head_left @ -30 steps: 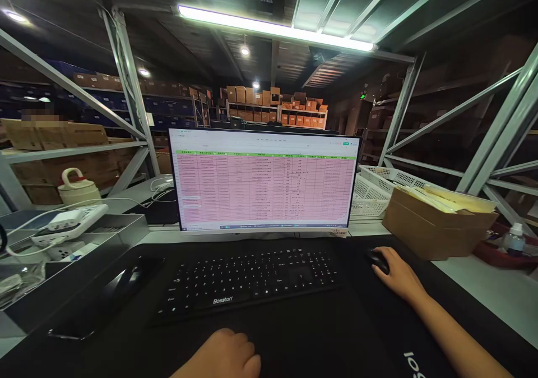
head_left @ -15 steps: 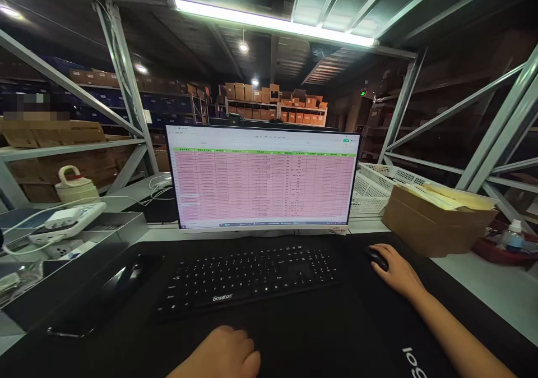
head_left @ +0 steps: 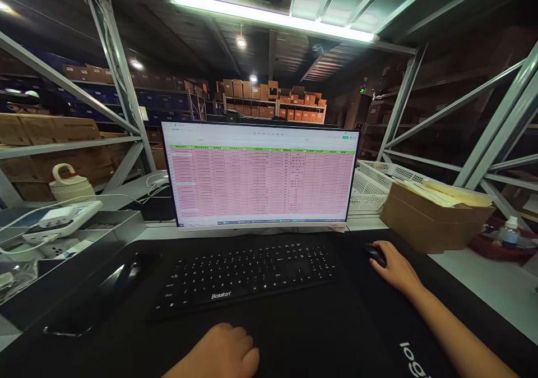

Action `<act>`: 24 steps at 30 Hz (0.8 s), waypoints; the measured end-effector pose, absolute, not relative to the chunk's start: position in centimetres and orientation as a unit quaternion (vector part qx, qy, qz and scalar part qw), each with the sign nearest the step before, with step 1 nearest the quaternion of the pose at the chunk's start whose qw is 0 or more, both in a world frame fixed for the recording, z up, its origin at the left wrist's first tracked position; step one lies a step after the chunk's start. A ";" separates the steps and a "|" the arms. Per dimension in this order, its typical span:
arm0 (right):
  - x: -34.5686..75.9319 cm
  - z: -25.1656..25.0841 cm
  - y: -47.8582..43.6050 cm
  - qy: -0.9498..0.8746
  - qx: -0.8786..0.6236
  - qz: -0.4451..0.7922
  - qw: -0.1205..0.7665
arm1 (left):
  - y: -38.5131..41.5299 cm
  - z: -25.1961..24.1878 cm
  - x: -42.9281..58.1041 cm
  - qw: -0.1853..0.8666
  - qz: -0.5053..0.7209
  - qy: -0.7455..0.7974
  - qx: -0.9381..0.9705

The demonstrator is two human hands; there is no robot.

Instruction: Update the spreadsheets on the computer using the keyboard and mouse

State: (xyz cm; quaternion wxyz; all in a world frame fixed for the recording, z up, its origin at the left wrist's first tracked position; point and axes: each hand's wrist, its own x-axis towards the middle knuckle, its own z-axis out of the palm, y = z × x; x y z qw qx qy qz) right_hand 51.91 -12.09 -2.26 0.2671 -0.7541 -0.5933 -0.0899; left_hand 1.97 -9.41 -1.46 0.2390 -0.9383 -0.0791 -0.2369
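Note:
My right hand (head_left: pixel 394 267) wraps over a black computer mouse (head_left: pixel 375 254) on the dark desk mat (head_left: pixel 319 327). Only the front and left side of the mouse show; the palm hides the rest. Lower down, my left hand (head_left: pixel 229 351) rests on the mat with its fingers curled into a loose fist, apart from the keyboard, and nothing shows in it. A black keyboard (head_left: pixel 252 274) lies between the hands and the monitor (head_left: pixel 260 181). The screen carries a spreadsheet with pink rows and a green header row.
A cardboard box (head_left: pixel 432 221) with yellowish papers and white plastic baskets (head_left: pixel 370 193) stand on the right, near a spray bottle (head_left: pixel 509 232). At left are a phone-like glossy black object (head_left: pixel 126 277), a grey tray (head_left: pixel 121 232), a power strip (head_left: pixel 63 221) and a cream jug (head_left: pixel 71 183).
The spreadsheet rows on the screen have scrolled to different entries. The view has shifted slightly. Both hands stay in nearly the same places, the right one still on the mouse.

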 end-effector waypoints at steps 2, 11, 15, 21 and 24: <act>51.9 -2.3 -12.1 -0.597 -0.749 -0.094 0.272 | -9.3 -1.7 1.9 0.236 -0.237 -0.078 -0.939; 51.8 -2.2 -12.3 -0.604 -0.738 -0.094 0.284 | -9.2 -1.9 1.9 0.225 -0.247 -0.074 -0.940; 51.8 -2.0 -12.3 -0.607 -0.736 -0.088 0.285 | -9.5 -1.5 2.2 0.231 -0.286 -0.081 -0.926; 51.7 -2.0 -12.2 -0.607 -0.737 -0.095 0.281 | -9.2 0.2 2.2 0.192 -0.356 -0.191 -0.894; 51.6 -2.1 -12.1 -0.603 -0.740 -0.100 0.281 | -8.0 0.0 1.6 0.259 -0.353 -0.267 -0.859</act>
